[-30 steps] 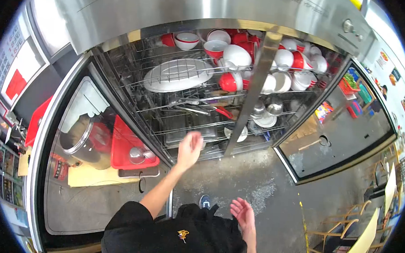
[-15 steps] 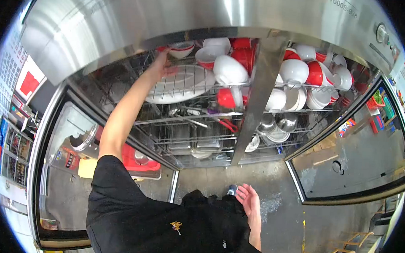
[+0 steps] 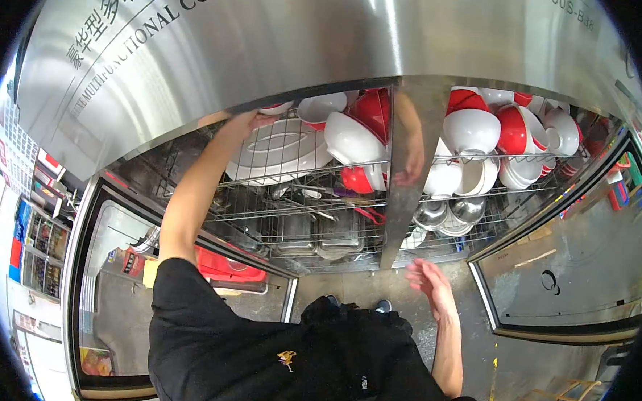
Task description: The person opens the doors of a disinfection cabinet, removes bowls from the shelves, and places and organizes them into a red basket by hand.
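Hiding its grip, which I couldn't tell, the left hand (image 3: pixel 244 124) reached beside a white bowl (image 3: pixel 276 109) at the cabinet's (image 3: pixel 307 47) far left; the right hand (image 3: pixel 430 284) hung loose, empty; a careless pull might have toppled the tilted bowl (image 3: pixel 352 139) farther right

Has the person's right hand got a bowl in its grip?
No: the right hand is loosely open with nothing visible in it, apart from the bowls inside the cabinet.

Open cabinet (image 3: pixel 270 60) front — split by a steel post (image 3: pixel 407 198)
Glass doors (image 3: pixel 571 279) swung wide flank it — bowls (image 3: pixel 353 139) and wire shelves (image 3: pixel 264 179) obstruct inside.
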